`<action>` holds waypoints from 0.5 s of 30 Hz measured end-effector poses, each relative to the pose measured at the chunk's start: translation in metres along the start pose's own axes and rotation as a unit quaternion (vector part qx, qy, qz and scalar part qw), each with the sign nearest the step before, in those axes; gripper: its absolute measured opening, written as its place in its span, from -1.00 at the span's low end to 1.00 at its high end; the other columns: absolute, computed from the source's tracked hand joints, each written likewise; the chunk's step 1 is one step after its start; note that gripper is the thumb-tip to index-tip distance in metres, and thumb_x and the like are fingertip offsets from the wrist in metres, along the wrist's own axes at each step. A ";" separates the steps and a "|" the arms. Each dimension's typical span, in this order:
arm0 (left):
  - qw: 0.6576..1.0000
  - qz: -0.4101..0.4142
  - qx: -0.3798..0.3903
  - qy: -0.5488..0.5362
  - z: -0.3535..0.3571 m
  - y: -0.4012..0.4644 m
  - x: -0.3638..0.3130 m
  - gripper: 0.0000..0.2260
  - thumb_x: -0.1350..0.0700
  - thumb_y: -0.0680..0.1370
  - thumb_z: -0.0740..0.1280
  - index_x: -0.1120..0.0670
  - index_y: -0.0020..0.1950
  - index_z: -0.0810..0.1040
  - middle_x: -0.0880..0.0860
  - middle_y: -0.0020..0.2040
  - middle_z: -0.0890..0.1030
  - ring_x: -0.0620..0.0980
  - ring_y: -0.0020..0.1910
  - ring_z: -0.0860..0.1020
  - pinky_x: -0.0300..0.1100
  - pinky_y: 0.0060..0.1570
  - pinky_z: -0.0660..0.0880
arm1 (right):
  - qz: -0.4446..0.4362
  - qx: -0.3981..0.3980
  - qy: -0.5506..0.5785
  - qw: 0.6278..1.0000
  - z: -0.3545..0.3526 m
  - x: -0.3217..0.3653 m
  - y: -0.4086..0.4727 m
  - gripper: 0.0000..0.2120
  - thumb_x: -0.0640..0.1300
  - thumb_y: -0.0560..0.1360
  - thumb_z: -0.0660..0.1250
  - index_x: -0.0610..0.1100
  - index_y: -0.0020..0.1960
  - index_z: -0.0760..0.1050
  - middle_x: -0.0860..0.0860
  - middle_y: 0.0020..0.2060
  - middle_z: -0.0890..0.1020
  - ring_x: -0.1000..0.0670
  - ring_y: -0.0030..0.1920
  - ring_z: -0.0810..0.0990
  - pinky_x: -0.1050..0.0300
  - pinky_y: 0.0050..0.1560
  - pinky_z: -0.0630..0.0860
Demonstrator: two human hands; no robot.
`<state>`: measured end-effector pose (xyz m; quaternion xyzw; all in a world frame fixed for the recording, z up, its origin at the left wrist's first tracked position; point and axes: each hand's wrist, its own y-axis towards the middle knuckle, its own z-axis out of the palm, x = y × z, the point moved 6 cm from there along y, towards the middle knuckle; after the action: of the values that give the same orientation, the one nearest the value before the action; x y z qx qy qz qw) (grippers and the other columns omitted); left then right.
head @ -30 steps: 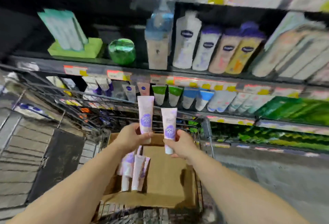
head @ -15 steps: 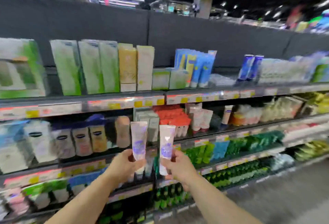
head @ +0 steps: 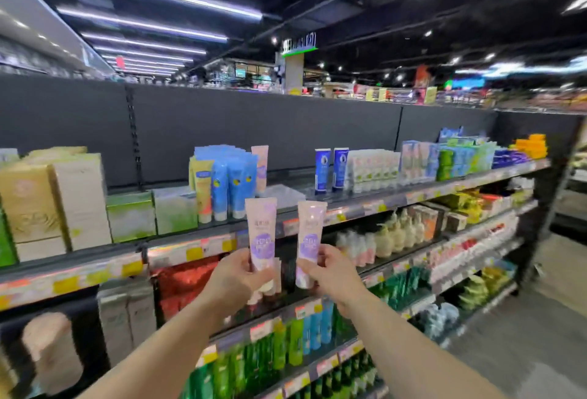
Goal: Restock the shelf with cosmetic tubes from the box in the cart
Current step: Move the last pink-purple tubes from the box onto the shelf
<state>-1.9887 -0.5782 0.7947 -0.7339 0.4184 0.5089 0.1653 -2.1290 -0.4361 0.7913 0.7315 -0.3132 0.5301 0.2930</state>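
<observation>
My left hand (head: 236, 281) grips a pale pink cosmetic tube with a purple label (head: 261, 233) by its lower end, held upright. My right hand (head: 333, 275) grips a second tube of the same kind (head: 309, 240), also upright, a little to the right. Both tubes are raised in front of the top shelf's edge (head: 365, 208). On that top shelf a matching pink tube (head: 260, 165) stands behind a cluster of blue tubes (head: 227, 186). The cart and its box are out of view.
The top shelf holds boxed goods (head: 54, 201) at left, two dark blue tubes (head: 332, 168) and packs further right. A bare stretch of shelf (head: 286, 190) lies between the blue tubes and the dark blue ones. Lower shelves are packed with bottles and tubes.
The view has swung up from the cart and box to the top shelf. Both hands have risen with their tubes, from above the box to the top shelf's edge.
</observation>
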 end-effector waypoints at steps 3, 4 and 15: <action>0.999 0.006 -0.042 -0.001 -0.009 0.031 -0.008 -0.73 -0.10 0.38 0.45 0.06 -0.06 0.65 0.10 -0.11 0.70 0.11 -0.06 0.65 0.14 0.03 0.54 | -0.024 -0.003 0.000 1.000 -0.004 0.008 0.044 -0.75 -0.06 0.47 0.46 -0.02 0.12 0.54 0.01 -0.02 0.67 -0.04 0.02 0.65 -0.07 0.11 0.60; 0.999 0.003 -0.053 -0.010 -0.012 0.043 -0.010 -0.79 -0.07 0.40 0.46 0.01 -0.06 0.65 0.03 -0.13 0.71 0.07 -0.08 0.66 0.11 0.00 0.56 | -0.033 -0.006 0.002 0.999 -0.005 0.011 0.059 -0.72 -0.07 0.47 0.45 -0.03 0.16 0.54 0.02 -0.01 0.67 -0.02 0.02 0.65 -0.10 0.12 0.59; 0.996 0.022 -0.086 0.000 -0.030 0.150 -0.027 -0.86 -0.01 0.50 0.45 -0.06 0.03 0.61 -0.11 -0.08 0.70 -0.17 -0.09 0.65 -0.12 -0.03 0.59 | -0.092 -0.011 -0.060 0.994 -0.005 0.064 0.214 -0.71 0.06 0.49 0.41 0.01 0.17 0.49 0.10 0.02 0.62 0.09 0.01 0.59 0.15 0.00 0.55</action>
<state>-2.0917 -0.6750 0.8590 -0.7358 0.3893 0.5467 0.0905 -2.2811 -0.5776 0.8750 0.7842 -0.2677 0.4527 0.3293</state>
